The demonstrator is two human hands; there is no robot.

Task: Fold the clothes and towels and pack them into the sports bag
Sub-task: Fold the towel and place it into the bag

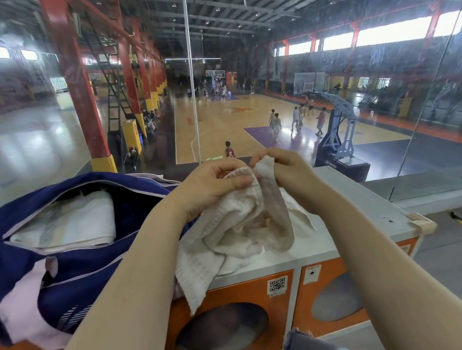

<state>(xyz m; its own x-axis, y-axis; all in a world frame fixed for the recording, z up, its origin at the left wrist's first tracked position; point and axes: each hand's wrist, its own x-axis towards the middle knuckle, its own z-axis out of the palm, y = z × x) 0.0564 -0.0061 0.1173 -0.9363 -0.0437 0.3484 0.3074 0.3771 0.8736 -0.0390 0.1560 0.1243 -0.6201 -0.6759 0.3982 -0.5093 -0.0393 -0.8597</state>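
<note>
A crumpled cream waffle-weave towel (229,230) lies bunched on the grey top of an orange cabinet (366,207), one corner hanging over the front edge. My left hand (214,184) pinches the towel's upper edge between thumb and fingers. My right hand (285,170) grips the same edge just to the right, lifting it. At the left sits a navy and pink sports bag (74,275), unzipped, with a folded white towel (69,219) lying inside it.
A glass wall (429,129) stands right behind the cabinet, with a basketball court and players beyond. The cabinet front has round windows and a QR sticker (277,284). A bit of denim (303,347) shows at the bottom.
</note>
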